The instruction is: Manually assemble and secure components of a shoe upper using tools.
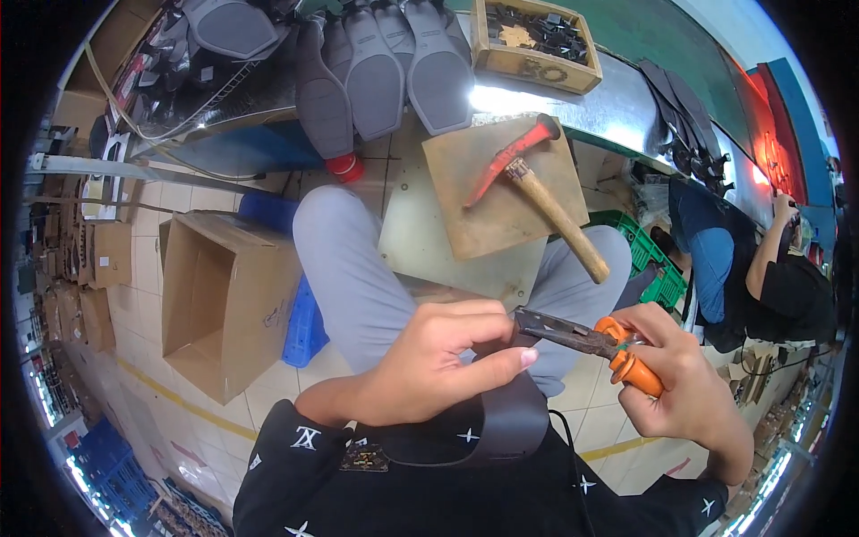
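Observation:
My right hand (676,371) is closed around the orange handles of a pair of pliers (573,336). Their dark jaws point left, toward the fingertips of my left hand (447,358). Thumb and fingers of that hand are closed on a dark, smooth, curved shoe part (514,422), which hangs below them in front of my shirt. The jaw tips are close to my left fingers; whether they bite on the shoe part is hidden. Beyond my hands, a hammer (546,201) with a red head and wooden handle lies across a tan board (461,219), its handle end over my right thigh.
Grey-soled shoes (376,85) stand along the metal bench (617,112), beside a wooden box (537,72) of small dark parts. At left are an open cardboard box (201,304) and a blue crate (304,327). A green crate (658,264) and a co-worker (796,295) are at right.

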A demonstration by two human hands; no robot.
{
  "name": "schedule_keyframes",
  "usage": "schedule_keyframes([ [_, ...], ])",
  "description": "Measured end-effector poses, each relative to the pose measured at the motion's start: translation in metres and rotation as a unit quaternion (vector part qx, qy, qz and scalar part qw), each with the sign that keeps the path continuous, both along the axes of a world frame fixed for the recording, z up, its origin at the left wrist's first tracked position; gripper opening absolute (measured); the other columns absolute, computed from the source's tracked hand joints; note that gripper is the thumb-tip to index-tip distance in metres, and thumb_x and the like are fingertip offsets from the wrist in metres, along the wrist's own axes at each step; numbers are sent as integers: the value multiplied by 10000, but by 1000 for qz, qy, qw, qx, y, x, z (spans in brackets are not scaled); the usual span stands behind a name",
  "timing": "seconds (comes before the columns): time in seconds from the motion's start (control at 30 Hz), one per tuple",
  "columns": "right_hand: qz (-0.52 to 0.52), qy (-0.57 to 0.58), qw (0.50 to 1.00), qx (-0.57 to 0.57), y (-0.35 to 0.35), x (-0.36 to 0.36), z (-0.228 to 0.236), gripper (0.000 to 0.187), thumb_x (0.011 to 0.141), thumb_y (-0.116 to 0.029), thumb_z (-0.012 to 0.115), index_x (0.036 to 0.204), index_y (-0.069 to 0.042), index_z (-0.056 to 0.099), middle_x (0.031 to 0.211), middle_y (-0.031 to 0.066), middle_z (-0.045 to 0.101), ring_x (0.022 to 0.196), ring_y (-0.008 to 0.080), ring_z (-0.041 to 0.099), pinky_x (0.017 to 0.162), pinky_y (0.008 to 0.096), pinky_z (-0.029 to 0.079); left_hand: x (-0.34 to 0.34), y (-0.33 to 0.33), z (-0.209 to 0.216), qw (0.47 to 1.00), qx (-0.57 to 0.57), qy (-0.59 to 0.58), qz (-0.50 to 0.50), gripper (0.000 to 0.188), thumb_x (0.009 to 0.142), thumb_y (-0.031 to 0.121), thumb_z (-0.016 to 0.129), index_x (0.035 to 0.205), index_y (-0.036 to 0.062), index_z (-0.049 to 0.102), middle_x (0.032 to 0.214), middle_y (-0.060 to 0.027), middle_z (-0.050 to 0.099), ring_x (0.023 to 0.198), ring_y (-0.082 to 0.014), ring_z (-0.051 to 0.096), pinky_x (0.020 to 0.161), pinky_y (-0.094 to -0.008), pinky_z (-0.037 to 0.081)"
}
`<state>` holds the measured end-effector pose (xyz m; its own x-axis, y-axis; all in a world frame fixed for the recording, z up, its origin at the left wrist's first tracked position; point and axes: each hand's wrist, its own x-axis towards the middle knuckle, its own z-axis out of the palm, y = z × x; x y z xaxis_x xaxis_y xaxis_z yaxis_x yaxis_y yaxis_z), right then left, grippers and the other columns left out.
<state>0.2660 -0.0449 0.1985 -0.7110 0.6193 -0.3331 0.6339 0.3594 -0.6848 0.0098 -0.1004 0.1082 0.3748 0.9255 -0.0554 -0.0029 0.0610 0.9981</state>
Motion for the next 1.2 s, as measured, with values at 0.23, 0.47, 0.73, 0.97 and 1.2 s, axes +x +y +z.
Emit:
schedule_keyframes([
  [0.23,9,-17,1000,25,-3,-3,1,181,655,3,625,826,57,649,1092,211,573,892,343,556,810,385,495,2,-3,-4,999,26,13,22,243,885,128,705,753,-48,601,656,-83,492,608,-183,465,564,-316,361],
  [0.47,-1,-32,999,20,-6,-3,1,202,658,-5,645,854,40,667,1097,211,579,909,352,562,822,391,499,1,1,-5,999,18,26,18,233,885,123,704,758,-48,608,659,-84,508,613,-169,477,570,-311,372],
  [0.73,-3,3,1000,16,5,-2,1,204,682,-47,660,869,32,669,1092,208,591,954,358,580,871,395,495,-7,5,3,999,-22,39,1,168,887,119,690,914,-46,707,778,-99,634,701,-169,575,644,-290,435],
  [0.97,-301,94,922,226,105,48,-65,189,867,-105,576,990,21,643,1044,206,610,980,335,614,893,392,478,-77,97,18,978,66,67,188,263,932,207,624,1056,-9,710,1058,-48,702,942,-113,610,834,-246,459],
  [1.2,-342,-70,842,410,256,57,-230,303,877,-257,641,1047,-5,644,1055,161,655,1023,365,622,844,503,495,-208,258,-54,773,272,413,397,595,939,128,619,1458,-36,380,1330,-256,581,1230,-366,575,1025,-359,425],
])
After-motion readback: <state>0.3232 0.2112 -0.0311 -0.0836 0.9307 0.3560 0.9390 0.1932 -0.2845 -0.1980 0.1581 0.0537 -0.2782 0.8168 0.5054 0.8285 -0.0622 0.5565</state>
